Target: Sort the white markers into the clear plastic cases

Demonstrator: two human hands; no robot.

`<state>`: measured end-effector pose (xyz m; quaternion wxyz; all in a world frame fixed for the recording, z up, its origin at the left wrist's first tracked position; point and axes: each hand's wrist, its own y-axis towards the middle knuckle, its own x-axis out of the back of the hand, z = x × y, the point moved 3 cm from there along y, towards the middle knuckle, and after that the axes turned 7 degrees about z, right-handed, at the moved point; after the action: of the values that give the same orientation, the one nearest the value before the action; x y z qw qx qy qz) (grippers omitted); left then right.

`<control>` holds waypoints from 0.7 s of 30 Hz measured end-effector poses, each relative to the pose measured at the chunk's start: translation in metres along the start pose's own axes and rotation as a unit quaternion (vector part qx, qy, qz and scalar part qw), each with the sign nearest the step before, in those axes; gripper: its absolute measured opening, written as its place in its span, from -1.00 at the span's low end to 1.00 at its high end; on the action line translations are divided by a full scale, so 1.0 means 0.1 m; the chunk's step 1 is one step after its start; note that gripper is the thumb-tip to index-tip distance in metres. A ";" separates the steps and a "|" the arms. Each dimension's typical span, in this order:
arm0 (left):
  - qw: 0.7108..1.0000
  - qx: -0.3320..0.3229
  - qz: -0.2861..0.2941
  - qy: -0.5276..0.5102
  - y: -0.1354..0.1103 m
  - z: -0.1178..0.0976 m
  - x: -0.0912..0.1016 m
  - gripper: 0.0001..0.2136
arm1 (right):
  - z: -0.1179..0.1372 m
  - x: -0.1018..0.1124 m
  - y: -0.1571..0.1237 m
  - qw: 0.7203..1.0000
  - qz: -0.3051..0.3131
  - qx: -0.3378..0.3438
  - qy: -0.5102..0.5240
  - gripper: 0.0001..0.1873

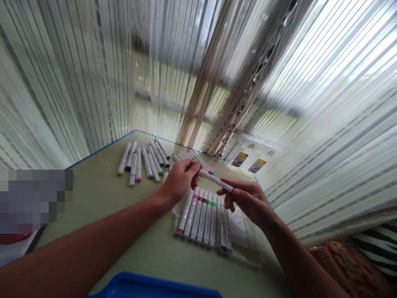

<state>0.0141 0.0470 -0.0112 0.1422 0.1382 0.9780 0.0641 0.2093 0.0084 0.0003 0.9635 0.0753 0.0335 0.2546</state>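
Between my two hands a white marker [216, 181] with blue at its ends is held up, slanting down to the right. My left hand [181, 177] pinches its upper left end. The fingers of my right hand [248, 198] close on its lower right end. Below them lies a clear plastic case [254, 258] with a row of white markers [198, 219] whose bands are purple, red, black and green. Two more markers [225, 225] sit in its right part, partly under my right hand. Behind my left hand is another group of markers [198, 159], partly hidden.
Several loose markers [144, 161] are spread on the pale green table [102, 207]. A clear plastic box [248, 153] with two labels stands at the back right, by the string curtain [149, 74]. A blue tray edge [155, 285] is at the front. Patterned fabric [350, 265] lies at right.
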 end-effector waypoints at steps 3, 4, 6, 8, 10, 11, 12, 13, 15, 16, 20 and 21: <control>1.000 0.002 0.004 0.004 0.00 0.00 -0.01 -0.89 | 0.00 0.01 0.00 1.000 -0.003 0.003 0.003 -0.63; 1.000 0.003 0.006 0.005 0.00 0.00 -0.01 -0.89 | 0.00 0.02 0.00 1.000 -0.004 0.005 0.001 -0.63; 1.000 0.003 0.009 0.007 0.00 0.00 -0.01 -0.89 | -0.01 0.04 0.00 1.000 -0.010 0.010 -0.006 -0.63; 1.000 -0.003 0.015 0.013 -0.01 0.00 -0.01 -0.88 | -0.04 0.06 0.01 0.999 -0.030 0.010 -0.023 -0.65; 0.999 -0.013 0.030 0.027 -0.02 -0.01 -0.03 -0.84 | -0.07 0.09 0.02 0.997 -0.068 0.007 -0.042 -0.70; 0.998 -0.016 0.041 0.035 -0.03 -0.01 -0.04 -0.82 | -0.08 0.11 0.03 0.995 -0.089 0.005 -0.050 -0.73; 0.998 -0.018 0.053 0.041 -0.04 0.00 -0.06 -0.80 | -0.09 0.12 0.04 0.992 -0.111 0.005 -0.055 -0.75; 0.997 -0.018 0.064 0.044 -0.05 0.00 -0.08 -0.78 | -0.09 0.13 0.05 0.990 -0.130 0.007 -0.055 -0.77; 0.995 -0.015 0.087 0.038 -0.08 0.00 -0.12 -0.75 | -0.08 0.15 0.06 0.986 -0.163 0.015 -0.043 -0.80; 0.994 -0.012 0.100 0.030 -0.09 0.01 -0.14 -0.73 | -0.07 0.16 0.07 0.984 -0.174 0.021 -0.032 -0.81; 0.986 0.015 0.162 -0.022 -0.13 0.02 -0.20 -0.67 | -0.02 0.18 0.09 0.979 -0.200 0.038 0.021 -0.84; 0.983 0.023 0.179 -0.038 -0.13 0.02 -0.21 -0.66 | -0.01 0.19 0.09 0.978 -0.204 0.039 0.033 -0.84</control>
<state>0.0307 0.0283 -0.0094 0.1623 0.3169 0.9325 0.0603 0.2211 0.0254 0.0003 0.9899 0.0954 0.0901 0.0532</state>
